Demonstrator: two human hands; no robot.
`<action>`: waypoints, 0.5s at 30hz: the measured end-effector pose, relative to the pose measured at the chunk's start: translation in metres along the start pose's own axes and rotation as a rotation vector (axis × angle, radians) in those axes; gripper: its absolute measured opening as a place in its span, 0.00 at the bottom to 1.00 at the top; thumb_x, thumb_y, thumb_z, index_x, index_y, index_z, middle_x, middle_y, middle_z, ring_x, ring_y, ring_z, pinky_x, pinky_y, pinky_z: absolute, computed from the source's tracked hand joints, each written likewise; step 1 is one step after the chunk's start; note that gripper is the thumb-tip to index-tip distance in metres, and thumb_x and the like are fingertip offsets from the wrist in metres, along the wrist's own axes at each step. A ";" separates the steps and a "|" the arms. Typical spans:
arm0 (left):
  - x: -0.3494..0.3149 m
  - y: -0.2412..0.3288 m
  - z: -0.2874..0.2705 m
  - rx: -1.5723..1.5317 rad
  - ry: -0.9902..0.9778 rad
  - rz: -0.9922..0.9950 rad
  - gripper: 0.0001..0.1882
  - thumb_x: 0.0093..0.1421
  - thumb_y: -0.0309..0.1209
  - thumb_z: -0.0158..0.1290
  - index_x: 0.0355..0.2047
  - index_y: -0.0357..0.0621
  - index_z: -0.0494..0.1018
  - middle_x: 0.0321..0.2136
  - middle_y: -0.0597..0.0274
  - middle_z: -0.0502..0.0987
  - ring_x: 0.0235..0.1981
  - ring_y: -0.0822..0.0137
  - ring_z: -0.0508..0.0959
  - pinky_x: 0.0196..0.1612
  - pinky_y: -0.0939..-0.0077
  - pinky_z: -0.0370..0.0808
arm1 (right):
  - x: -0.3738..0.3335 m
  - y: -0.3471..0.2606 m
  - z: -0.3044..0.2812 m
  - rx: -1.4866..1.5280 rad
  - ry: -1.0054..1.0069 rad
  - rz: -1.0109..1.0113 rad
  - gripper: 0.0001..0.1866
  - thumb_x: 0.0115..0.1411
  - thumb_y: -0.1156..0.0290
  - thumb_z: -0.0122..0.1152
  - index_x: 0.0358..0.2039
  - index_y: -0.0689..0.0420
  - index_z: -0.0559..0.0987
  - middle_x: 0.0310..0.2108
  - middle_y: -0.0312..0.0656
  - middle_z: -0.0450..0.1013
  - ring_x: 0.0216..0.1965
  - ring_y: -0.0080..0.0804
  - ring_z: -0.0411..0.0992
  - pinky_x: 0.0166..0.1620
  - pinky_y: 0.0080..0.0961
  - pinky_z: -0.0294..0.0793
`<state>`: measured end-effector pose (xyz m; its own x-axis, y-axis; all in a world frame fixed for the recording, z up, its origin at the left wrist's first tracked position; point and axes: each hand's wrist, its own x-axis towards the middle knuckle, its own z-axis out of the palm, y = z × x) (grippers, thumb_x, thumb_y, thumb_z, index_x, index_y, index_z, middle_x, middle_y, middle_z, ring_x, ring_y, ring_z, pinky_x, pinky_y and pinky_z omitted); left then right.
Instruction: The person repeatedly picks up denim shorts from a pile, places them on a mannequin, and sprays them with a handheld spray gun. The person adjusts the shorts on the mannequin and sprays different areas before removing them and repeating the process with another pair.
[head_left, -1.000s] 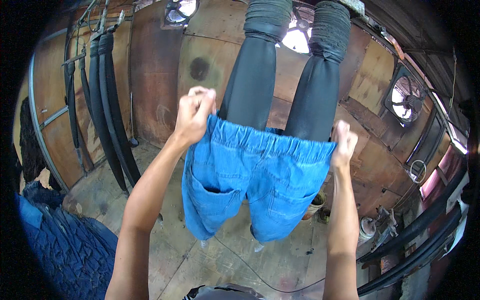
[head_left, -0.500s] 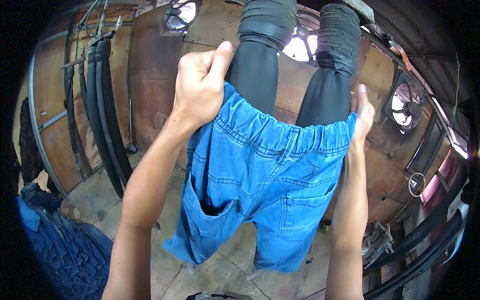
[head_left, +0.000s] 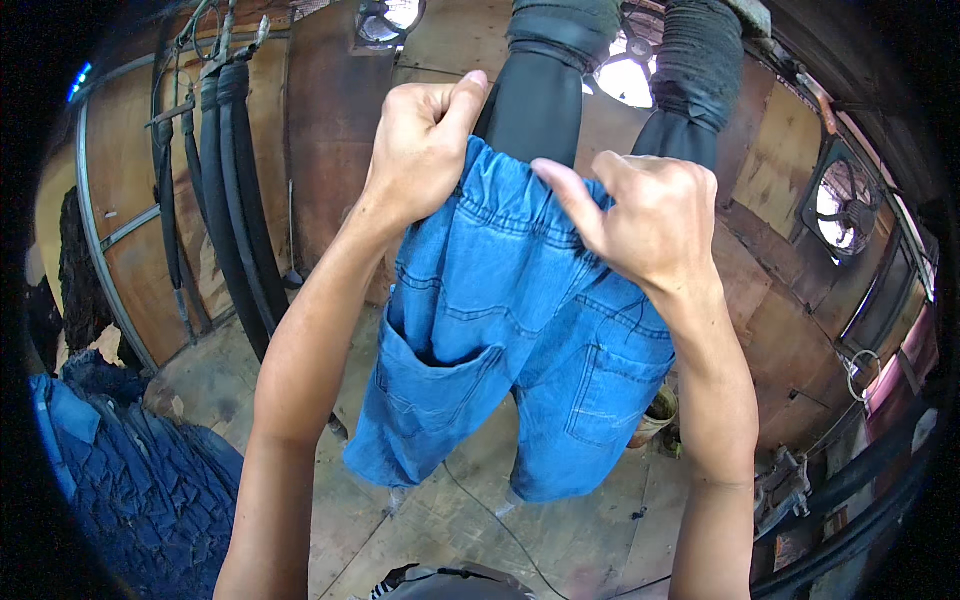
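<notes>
A pair of blue denim shorts with an elastic waistband and back pockets hangs on two dark, leg-shaped forms that come down from above. My left hand is closed on the left side of the waistband, thumb pointing up. Farther right, my right hand grips the waistband near its middle, with the thumb laid toward the left. Its curled fingertips are hidden behind the cloth. Between the hands the waistband is bunched. Transparent tips of the forms show below both leg openings.
At the lower left lies a heap of dark blue denim. Long black tubes hang by the left wall. A fan is set in the right wall, and a bucket stands on the floor behind the shorts. Thick black hoses run along the lower right.
My right hand has moved left from the right edge of the waistband to near its middle, bunching it. The left hand keeps its hold. The whole view has shifted slightly.
</notes>
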<state>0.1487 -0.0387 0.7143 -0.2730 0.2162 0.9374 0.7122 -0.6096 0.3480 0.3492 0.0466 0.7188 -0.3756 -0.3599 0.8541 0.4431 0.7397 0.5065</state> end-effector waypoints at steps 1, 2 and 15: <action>-0.001 0.000 0.002 0.007 0.055 0.083 0.30 0.72 0.38 0.48 0.10 0.48 0.60 0.12 0.78 0.58 0.15 0.83 0.54 0.19 0.74 0.49 | -0.004 -0.003 0.005 -0.028 0.083 0.036 0.28 0.54 0.43 0.69 0.11 0.51 0.73 0.10 0.40 0.70 0.12 0.35 0.71 0.18 0.29 0.65; -0.001 0.000 0.003 0.047 0.038 0.039 0.30 0.72 0.39 0.49 0.10 0.48 0.60 0.12 0.78 0.59 0.15 0.83 0.55 0.19 0.74 0.49 | -0.006 0.000 0.008 -0.039 0.111 -0.031 0.28 0.54 0.45 0.70 0.11 0.51 0.72 0.09 0.39 0.69 0.13 0.35 0.70 0.19 0.29 0.65; 0.023 -0.008 0.011 0.113 0.105 0.090 0.30 0.69 0.42 0.48 0.11 0.38 0.63 0.08 0.68 0.59 0.13 0.78 0.58 0.18 0.68 0.56 | -0.032 0.054 0.012 -0.009 0.179 0.097 0.23 0.58 0.53 0.68 0.14 0.55 0.76 0.14 0.40 0.71 0.19 0.37 0.72 0.26 0.32 0.68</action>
<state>0.1439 -0.0200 0.7334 -0.2664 0.0805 0.9605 0.8036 -0.5317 0.2674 0.3755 0.1054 0.7174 -0.1803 -0.3834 0.9058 0.4774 0.7711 0.4214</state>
